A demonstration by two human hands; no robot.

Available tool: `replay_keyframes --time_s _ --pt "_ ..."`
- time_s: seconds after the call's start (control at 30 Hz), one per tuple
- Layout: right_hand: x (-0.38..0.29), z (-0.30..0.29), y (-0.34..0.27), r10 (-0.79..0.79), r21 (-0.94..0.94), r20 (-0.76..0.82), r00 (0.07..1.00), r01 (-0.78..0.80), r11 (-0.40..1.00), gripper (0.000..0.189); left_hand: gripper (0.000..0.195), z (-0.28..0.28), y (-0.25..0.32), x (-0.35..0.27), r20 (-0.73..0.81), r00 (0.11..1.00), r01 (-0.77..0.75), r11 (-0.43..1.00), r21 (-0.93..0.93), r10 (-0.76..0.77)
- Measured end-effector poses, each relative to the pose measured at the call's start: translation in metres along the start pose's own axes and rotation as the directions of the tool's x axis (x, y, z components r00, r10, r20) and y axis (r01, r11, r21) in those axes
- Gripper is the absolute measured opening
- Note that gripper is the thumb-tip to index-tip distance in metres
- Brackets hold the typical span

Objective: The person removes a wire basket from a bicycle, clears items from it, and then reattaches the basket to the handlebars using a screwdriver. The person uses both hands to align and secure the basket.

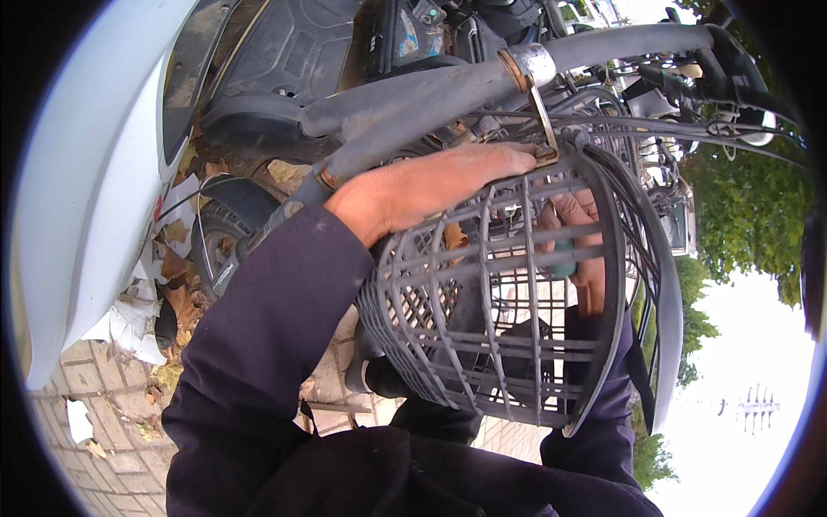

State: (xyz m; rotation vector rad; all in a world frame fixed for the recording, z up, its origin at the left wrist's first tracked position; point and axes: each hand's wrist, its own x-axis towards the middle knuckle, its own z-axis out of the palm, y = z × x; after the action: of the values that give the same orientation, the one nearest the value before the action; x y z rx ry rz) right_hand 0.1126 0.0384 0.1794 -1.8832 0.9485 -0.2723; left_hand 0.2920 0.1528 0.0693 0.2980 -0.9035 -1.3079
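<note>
A black plastic bicycle basket fills the middle of the view, tilted beside a grey metal frame tube. My left hand lies along the basket's side near the tube, its fingertips at the lower end of a rusty metal bracket. A shiny clamp joins that bracket to the tube. Whether the left fingers grip anything is hidden. Seen through the basket's slats, my right hand is closed around a green-handled tool. The tool's working end is not clear.
Black cables run past the basket's rim. A small wheel stands at left above dry leaves and paper scraps on brick paving. A pale vehicle panel borders the left side. More parked cycles and scooter parts crowd the top.
</note>
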Motion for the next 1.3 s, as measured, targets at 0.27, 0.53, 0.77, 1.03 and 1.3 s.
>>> replay_keyframes --time_s 0.27,0.53,0.77,1.03,1.3 --pt "0.006 -0.018 0.013 -0.078 0.266 0.284 0.956 -0.001 0.964 0.026 0.05 0.007 0.025 -0.02 -0.124 0.991 0.066 0.978 0.2 -0.041" --pt "0.002 -0.02 0.024 -0.051 0.855 0.338 0.94 -0.283 0.435 0.039 0.066 0.062 0.04 -0.048 -0.354 0.9 -0.126 0.93 0.344 0.253" --pt "-0.021 -0.016 0.034 0.184 0.98 0.13 0.974 -0.155 0.125 0.042 0.058 0.09 0.029 -0.059 -0.325 0.84 -0.142 0.754 0.641 0.434" --pt "-0.007 0.002 0.034 0.168 0.903 0.107 0.98 -0.167 0.396 0.036 0.062 0.09 0.022 -0.057 -0.329 0.832 -0.144 0.748 0.648 0.446" --pt "-0.005 -0.012 0.042 -0.06 0.901 0.389 0.919 -0.366 0.234 0.043 0.058 0.092 0.027 -0.061 -0.332 0.849 -0.099 0.739 0.666 0.412"
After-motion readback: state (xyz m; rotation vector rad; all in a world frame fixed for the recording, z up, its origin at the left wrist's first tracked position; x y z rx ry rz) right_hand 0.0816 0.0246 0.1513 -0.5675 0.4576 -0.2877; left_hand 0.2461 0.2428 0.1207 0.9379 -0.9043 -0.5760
